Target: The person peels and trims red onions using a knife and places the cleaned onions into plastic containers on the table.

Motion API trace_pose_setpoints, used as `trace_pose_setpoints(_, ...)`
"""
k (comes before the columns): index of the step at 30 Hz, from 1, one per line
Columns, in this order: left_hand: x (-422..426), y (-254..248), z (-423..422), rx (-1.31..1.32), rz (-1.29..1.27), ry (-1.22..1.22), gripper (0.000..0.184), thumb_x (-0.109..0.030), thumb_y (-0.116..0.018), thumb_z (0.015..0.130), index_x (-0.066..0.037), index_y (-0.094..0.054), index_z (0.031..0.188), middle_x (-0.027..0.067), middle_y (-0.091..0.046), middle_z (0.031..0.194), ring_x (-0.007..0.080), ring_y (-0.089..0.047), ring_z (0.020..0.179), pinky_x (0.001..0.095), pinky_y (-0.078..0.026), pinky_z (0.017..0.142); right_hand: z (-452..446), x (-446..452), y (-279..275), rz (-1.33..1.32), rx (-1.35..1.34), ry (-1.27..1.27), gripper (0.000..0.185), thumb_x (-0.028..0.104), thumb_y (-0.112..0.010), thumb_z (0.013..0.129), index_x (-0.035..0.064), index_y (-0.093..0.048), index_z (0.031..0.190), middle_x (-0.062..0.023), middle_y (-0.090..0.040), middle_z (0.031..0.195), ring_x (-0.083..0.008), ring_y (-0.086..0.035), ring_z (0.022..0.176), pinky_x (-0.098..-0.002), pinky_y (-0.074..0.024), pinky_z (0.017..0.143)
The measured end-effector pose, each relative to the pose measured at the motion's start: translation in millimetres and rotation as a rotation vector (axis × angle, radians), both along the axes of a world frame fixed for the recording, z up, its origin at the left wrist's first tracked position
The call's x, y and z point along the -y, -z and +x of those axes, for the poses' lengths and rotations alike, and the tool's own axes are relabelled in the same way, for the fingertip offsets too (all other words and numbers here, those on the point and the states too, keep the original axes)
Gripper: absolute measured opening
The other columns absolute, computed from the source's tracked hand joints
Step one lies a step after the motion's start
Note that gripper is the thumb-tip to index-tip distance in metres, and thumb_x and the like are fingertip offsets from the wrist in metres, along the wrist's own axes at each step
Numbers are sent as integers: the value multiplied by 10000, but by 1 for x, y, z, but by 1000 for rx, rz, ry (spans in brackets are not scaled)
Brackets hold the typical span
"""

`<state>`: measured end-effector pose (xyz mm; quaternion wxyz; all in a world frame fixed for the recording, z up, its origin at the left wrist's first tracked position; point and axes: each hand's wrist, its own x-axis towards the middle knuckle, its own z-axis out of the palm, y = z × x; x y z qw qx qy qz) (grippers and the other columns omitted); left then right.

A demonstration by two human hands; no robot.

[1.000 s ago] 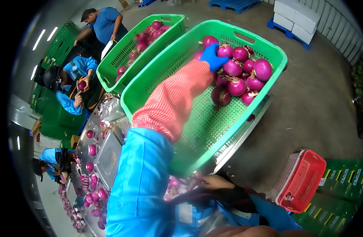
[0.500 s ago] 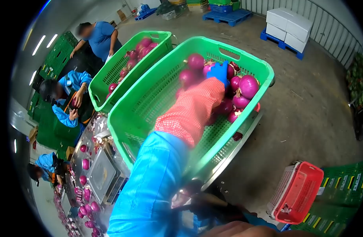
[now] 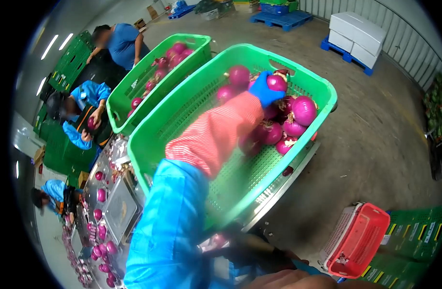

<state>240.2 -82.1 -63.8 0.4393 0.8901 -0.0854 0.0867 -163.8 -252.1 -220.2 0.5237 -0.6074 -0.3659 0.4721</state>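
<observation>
My left hand, in a blue glove with a red-and-white mesh cuff and a blue sleeve, is closed around a red onion. It is over the far part of a large green basket. More red onions lie heaped in that basket, below and beside the hand. Some have loose, papery skins. My right hand does not show; the bottom of the view is dark and blurred, with a pinkish shape just below the basket that I cannot make out.
A second green basket of onions stands to the left. Several co-workers are along the left, one holding an onion. Onions and a scale cover a metal table. A red basket sits lower right; white boxes stand behind.
My left hand was reaching down among the onions with its fingers extended. Now it has an onion in its grip, lifted slightly off the heap. The view has shifted a little.
</observation>
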Motion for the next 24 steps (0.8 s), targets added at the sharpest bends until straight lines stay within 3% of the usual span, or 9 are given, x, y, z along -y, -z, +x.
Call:
trace_pose_setpoints(2, -19, -15, -24, -137, -481, 12, 889, -274, -845, 665, -122, -357, 1392, 174, -515, 1269, 316, -578, 1126, 481, -532, 912, -8, -4, -2, 26, 32, 2, 318, 282, -494, 1020, 67, -605, 1225, -175, -659, 1102, -260, -645, 1010, -355, -482, 879)
trace_pose_setpoints(6, -46, -124, -154, -265, -1039, 188, 772, -107, -750, 786, -131, -312, 1422, 151, -502, 1312, 319, -563, 1169, 493, -522, 959, -29, -21, -7, 101, 149, 32, 313, 281, -494, 1020, 60, -624, 1201, -176, -661, 1089, -262, -646, 1006, -353, -482, 873)
trace_pose_setpoints(9, -91, -155, -244, -192, -1143, 228, 803, -112, -734, 807, -123, -280, 1469, 141, -491, 1358, 304, -547, 1219, 467, -485, 1016, -39, -37, -22, 200, 285, -3, 312, 280, -494, 1020, 56, -638, 1182, -176, -663, 1079, -264, -648, 1003, -351, -483, 868)
trace_pose_setpoints(11, -120, -157, -305, -105, -1147, 181, 695, -307, -652, 886, -119, -317, 1465, 137, -488, 1372, 279, -559, 1206, 436, -502, 980, -36, -50, -45, 299, 415, -48, 289, 255, -541, 989, 74, -625, 1197, -188, -641, 952, -351, -644, 880, -395, -495, 741)
trace_pose_setpoints(15, -161, -143, -425, -164, -1085, -37, 760, -563, -523, 924, -78, -325, 1475, 220, -453, 1432, 343, -528, 1253, 473, -471, 1015, -54, -80, -76, 355, 545, -98, 224, 222, -577, 952, 61, -641, 1093, -166, -642, 918, -347, -644, 817, -403, -499, 713)
trace_pose_setpoints(19, -180, -92, -531, -195, -1101, -187, 740, -497, -585, 907, -57, -349, 1452, 213, -478, 1402, 318, -555, 1219, 481, -475, 1004, -83, -107, -96, 186, 369, 37, 171, 147, -577, 947, 3, -657, 989, -142, -658, 857, -271, -653, 765, -369, -501, 674)
trace_pose_setpoints(20, -184, -80, -552, -214, -1194, -102, 701, -371, -618, 918, -32, -328, 1459, 141, -528, 1346, 239, -546, 1209, 366, -474, 980, -91, -112, -99, 154, 309, 92, 171, 129, -569, 952, -15, -660, 967, -130, -660, 819, -234, -653, 752, -350, -496, 662)
trace_pose_setpoints(21, -186, -64, -571, -168, -1096, -164, 675, -365, -618, 918, -31, -354, 1442, 135, -527, 1350, 233, -537, 1215, 362, -463, 992, -102, -115, -78, 64, 189, 204, 250, 206, -553, 953, -11, -649, 1031, -178, -667, 912, -317, -652, 841, -394, -494, 743)
trace_pose_setpoints(24, -187, -19, -615, -83, -851, -371, 597, -224, -712, 870, -37, -445, 1370, 101, -522, 1336, 200, -514, 1212, 350, -433, 1027, -105, -138, -125, 148, 295, 362, 181, 147, -595, 948, -19, -643, 1001, -163, -660, 872, -280, -655, 777, -330, -493, 680)
